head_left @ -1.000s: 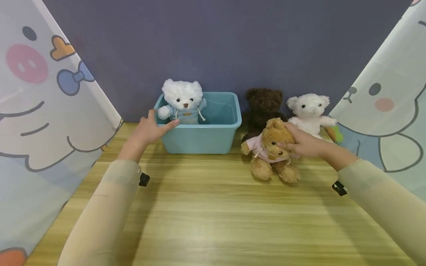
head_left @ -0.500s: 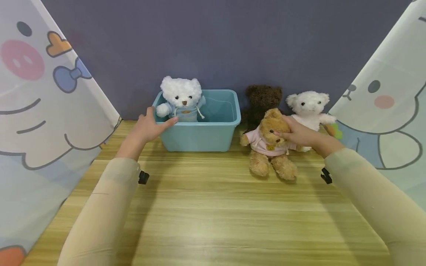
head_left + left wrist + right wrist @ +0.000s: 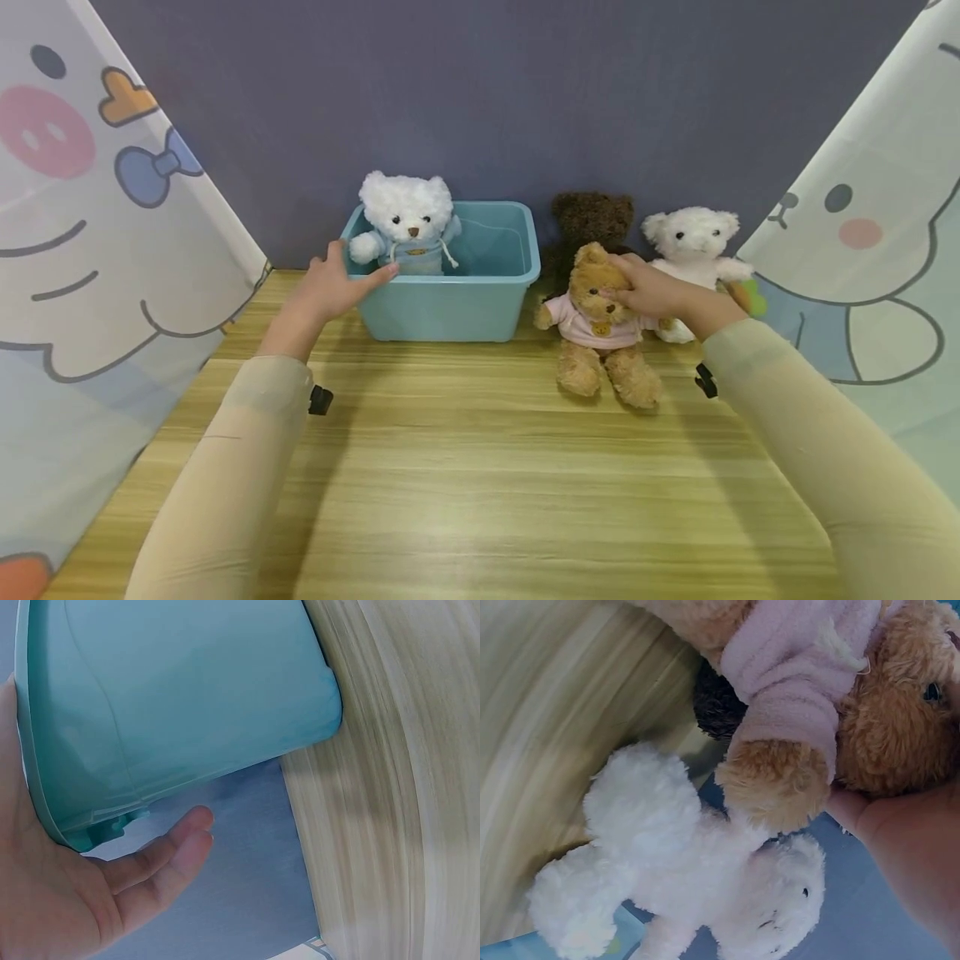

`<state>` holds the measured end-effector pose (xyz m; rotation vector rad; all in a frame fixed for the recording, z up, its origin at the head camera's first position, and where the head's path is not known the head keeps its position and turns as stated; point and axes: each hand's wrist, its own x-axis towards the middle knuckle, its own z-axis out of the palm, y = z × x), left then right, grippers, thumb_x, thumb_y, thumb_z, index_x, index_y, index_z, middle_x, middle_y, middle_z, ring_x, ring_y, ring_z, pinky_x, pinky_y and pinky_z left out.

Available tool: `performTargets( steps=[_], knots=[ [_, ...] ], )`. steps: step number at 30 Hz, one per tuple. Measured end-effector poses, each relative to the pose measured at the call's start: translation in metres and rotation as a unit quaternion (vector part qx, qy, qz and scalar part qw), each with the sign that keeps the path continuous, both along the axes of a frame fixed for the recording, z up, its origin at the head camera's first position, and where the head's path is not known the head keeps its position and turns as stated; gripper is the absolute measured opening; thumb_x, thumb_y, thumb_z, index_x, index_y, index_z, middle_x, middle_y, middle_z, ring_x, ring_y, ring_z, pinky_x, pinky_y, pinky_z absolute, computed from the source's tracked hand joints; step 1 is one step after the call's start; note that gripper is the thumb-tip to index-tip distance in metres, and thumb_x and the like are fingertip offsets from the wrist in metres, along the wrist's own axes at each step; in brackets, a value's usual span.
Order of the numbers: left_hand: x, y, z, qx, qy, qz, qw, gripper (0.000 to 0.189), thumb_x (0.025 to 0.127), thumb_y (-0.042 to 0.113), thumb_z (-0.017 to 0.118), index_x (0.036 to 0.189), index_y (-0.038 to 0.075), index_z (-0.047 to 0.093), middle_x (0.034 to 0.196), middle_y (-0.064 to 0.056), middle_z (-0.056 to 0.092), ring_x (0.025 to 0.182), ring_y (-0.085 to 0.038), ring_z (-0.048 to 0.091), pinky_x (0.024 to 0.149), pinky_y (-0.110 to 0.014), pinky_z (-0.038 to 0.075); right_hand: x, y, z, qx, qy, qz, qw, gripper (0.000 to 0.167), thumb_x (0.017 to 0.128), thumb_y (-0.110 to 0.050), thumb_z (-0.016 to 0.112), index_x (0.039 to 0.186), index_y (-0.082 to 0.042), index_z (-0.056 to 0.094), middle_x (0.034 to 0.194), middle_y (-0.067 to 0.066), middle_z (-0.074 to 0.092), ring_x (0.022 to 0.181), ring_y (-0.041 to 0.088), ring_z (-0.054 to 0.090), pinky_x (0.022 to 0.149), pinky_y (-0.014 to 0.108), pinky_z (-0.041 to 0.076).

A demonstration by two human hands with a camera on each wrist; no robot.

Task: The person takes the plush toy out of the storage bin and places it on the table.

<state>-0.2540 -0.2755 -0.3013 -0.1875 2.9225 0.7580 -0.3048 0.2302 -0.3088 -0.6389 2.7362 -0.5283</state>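
Observation:
In the head view my left hand (image 3: 322, 292) grips the near left corner of a light blue plastic bin (image 3: 442, 312), thumb over the front rim. The left wrist view shows its fingers (image 3: 161, 874) along the bin's outer wall. A white teddy bear (image 3: 411, 217) in a blue hoodie sits inside, at the left. My right hand (image 3: 663, 293) holds the head of a tan teddy bear (image 3: 592, 292) in a pink top, right of the bin. The bear is upright, its legs close over the table.
Behind the tan bear sits a dark brown teddy bear (image 3: 592, 218), partly hidden. A white teddy bear without clothes (image 3: 692, 237) sits at its right, beside a cartoon-printed cloth (image 3: 862, 292). A dark grey wall (image 3: 487, 92) stands behind the wooden table (image 3: 480, 467).
My right hand and forearm have shifted left, bringing the tan bear slightly left and more upright. My left hand stays on the bin's corner. The head view has shifted a little.

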Motion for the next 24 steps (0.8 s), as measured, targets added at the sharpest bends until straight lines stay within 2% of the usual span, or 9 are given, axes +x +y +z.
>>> performTargets(
  steps=[5,8,11,13,15,18,20,22,24],
  knots=[
    [0.004,-0.002,0.001,0.000,0.002,0.003,1.0000,0.147,0.073,0.107,0.039,0.168,0.014,-0.024,0.171,-0.043,-0.007,0.153,-0.069,0.018,0.117,-0.082,0.029,0.001,-0.004,0.006,0.003,0.000,0.005,1.0000,0.074,0.114,-0.019,0.051,0.171,-0.002,0.007,0.171,0.037,0.006,0.153,0.065,0.021,0.118,0.077,0.032],
    [0.005,-0.002,0.002,0.002,0.000,0.005,1.0000,0.147,0.073,0.107,0.039,0.169,0.015,-0.024,0.171,-0.043,-0.006,0.153,-0.069,0.018,0.117,-0.082,0.029,0.001,-0.003,0.010,0.006,0.002,0.009,0.9999,0.076,0.114,-0.023,0.053,0.171,-0.001,0.008,0.170,0.038,0.007,0.151,0.066,0.023,0.116,0.077,0.033],
    [0.005,-0.004,0.003,0.006,-0.002,0.004,1.0000,0.146,0.074,0.106,0.040,0.168,0.015,-0.024,0.171,-0.043,-0.008,0.154,-0.068,0.016,0.118,-0.082,0.027,0.000,-0.004,0.017,0.010,0.006,0.009,0.9999,0.079,0.113,-0.031,0.056,0.172,-0.006,0.011,0.170,0.037,0.010,0.149,0.064,0.029,0.115,0.076,0.035],
    [0.004,-0.005,0.004,0.010,0.005,0.003,0.9999,0.145,0.075,0.105,0.041,0.169,0.015,-0.023,0.171,-0.042,-0.007,0.156,-0.067,0.013,0.118,-0.082,0.027,-0.003,-0.005,0.024,0.016,0.021,0.013,0.9996,0.079,0.112,-0.037,0.057,0.172,-0.010,0.014,0.170,0.036,0.014,0.143,0.061,0.040,0.112,0.074,0.039],
    [0.004,-0.007,0.006,0.009,0.015,0.003,0.9998,0.144,0.077,0.104,0.042,0.169,0.013,-0.022,0.171,-0.042,-0.006,0.156,-0.067,0.013,0.119,-0.081,0.026,-0.005,-0.007,0.033,0.026,0.037,0.019,0.9988,0.079,0.111,-0.042,0.056,0.172,-0.013,0.017,0.171,0.034,0.017,0.143,0.058,0.043,0.113,0.074,0.039],
    [0.005,-0.007,0.007,0.004,0.014,0.008,0.9999,0.143,0.078,0.103,0.041,0.169,0.013,-0.023,0.171,-0.043,-0.006,0.155,-0.068,0.015,0.118,-0.082,0.027,-0.009,-0.008,0.045,0.047,0.053,0.037,0.9968,0.078,0.111,-0.047,0.054,0.172,-0.013,0.020,0.172,0.032,0.019,0.145,0.057,0.042,0.114,0.074,0.038],
    [0.005,-0.005,0.006,0.002,0.002,0.009,1.0000,0.144,0.077,0.104,0.040,0.168,0.014,-0.025,0.171,-0.043,-0.008,0.155,-0.068,0.015,0.118,-0.082,0.027,-0.010,-0.005,0.049,0.060,0.052,0.048,0.9957,0.078,0.111,-0.048,0.053,0.172,-0.011,0.021,0.172,0.033,0.020,0.149,0.058,0.036,0.116,0.075,0.036],
    [0.005,-0.001,0.005,0.003,-0.006,0.007,1.0000,0.145,0.076,0.105,0.040,0.168,0.015,-0.026,0.171,-0.042,-0.010,0.155,-0.068,0.014,0.119,-0.081,0.026,-0.011,0.000,0.052,0.064,0.052,0.053,0.9951,0.076,0.111,-0.047,0.054,0.170,-0.009,0.025,0.170,0.033,0.025,0.146,0.057,0.041,0.114,0.074,0.039],
    [0.003,0.003,0.005,0.003,-0.005,0.004,1.0000,0.146,0.074,0.106,0.040,0.168,0.015,-0.025,0.172,-0.041,-0.009,0.156,-0.067,0.014,0.119,-0.081,0.027,-0.011,0.005,0.054,0.061,0.052,0.054,0.9953,0.074,0.111,-0.045,0.055,0.168,-0.006,0.030,0.163,0.033,0.037,0.137,0.052,0.053,0.110,0.072,0.044]
  ],
)
